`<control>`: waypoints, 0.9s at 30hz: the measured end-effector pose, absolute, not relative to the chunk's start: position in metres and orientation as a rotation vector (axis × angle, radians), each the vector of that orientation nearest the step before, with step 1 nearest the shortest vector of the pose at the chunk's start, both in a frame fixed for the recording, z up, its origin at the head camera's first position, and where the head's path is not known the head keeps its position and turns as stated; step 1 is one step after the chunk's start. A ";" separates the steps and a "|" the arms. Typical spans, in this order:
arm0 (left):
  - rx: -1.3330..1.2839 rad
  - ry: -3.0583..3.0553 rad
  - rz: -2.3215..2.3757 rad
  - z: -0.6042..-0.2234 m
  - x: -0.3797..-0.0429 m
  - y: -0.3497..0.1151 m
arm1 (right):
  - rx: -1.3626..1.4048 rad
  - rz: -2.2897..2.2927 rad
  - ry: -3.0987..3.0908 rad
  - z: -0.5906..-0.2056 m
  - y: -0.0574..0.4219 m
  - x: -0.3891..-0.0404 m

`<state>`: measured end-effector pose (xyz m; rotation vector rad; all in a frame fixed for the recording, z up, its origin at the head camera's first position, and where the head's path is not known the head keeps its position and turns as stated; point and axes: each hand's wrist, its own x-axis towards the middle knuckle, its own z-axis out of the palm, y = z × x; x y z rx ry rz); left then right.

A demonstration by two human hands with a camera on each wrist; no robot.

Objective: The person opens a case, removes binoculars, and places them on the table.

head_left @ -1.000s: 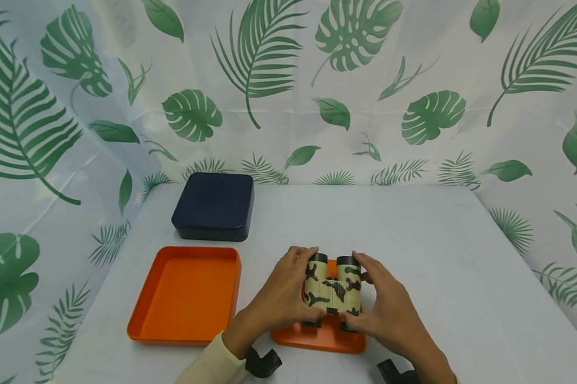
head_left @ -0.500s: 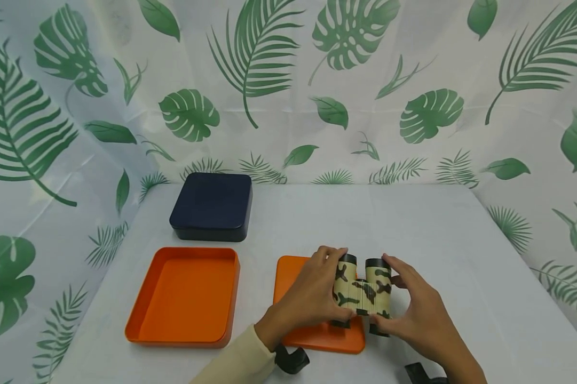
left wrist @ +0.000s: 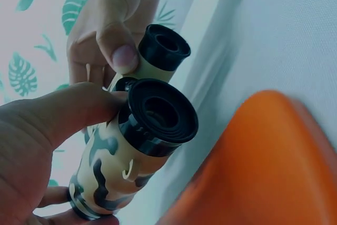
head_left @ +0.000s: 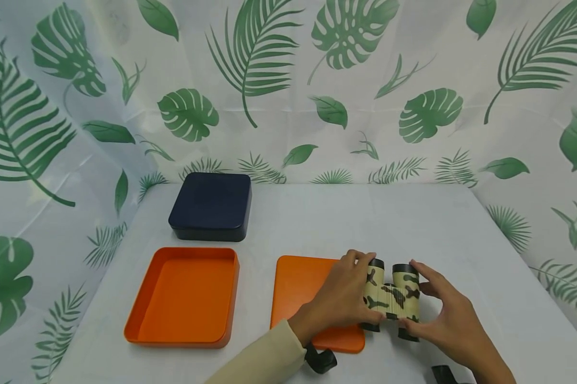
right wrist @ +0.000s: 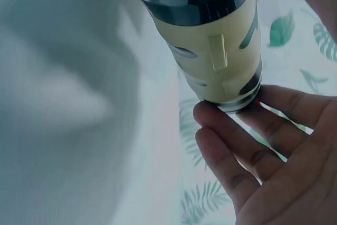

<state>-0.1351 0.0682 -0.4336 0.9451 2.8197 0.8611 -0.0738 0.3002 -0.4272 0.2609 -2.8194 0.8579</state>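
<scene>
Camouflage-patterned binoculars (head_left: 391, 298) with black end rings are held between both hands, right of the middle in the head view. My left hand (head_left: 341, 296) grips the left barrel, thumb at the near end and fingers at the far end. The right barrel is held the same way by my right hand (head_left: 453, 320). In the left wrist view the black eyepiece (left wrist: 160, 117) faces the camera, with the left thumb beside it. The right wrist view shows a barrel (right wrist: 210, 51) with fingertips against its lower end. Below the left hand lies an orange lid-like tray (head_left: 300, 282), partly covered.
An orange open box (head_left: 141, 298) stands on the left of the white table (head_left: 365, 218). Behind it is a dark blue closed box (head_left: 211, 205). A leaf-print curtain (head_left: 278, 122) borders the table at the back and sides.
Both hands have carried the binoculars to the right, from above the orange lid-like tray to its right edge and beyond. More of that tray now shows. The boxes stay put.
</scene>
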 end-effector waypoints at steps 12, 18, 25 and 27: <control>0.957 2.871 0.738 -0.444 -0.135 0.105 | 0.188 0.880 -2.890 -0.440 0.337 -0.074; 0.946 2.888 0.730 -0.450 -0.137 0.117 | 0.179 0.882 -2.927 -0.443 0.348 -0.076; 0.933 2.901 0.732 -0.456 -0.139 0.129 | 0.127 0.949 -2.996 -0.443 0.354 -0.076; 0.931 2.898 0.737 -0.456 -0.139 0.131 | 0.108 0.970 -3.021 -0.443 0.356 -0.077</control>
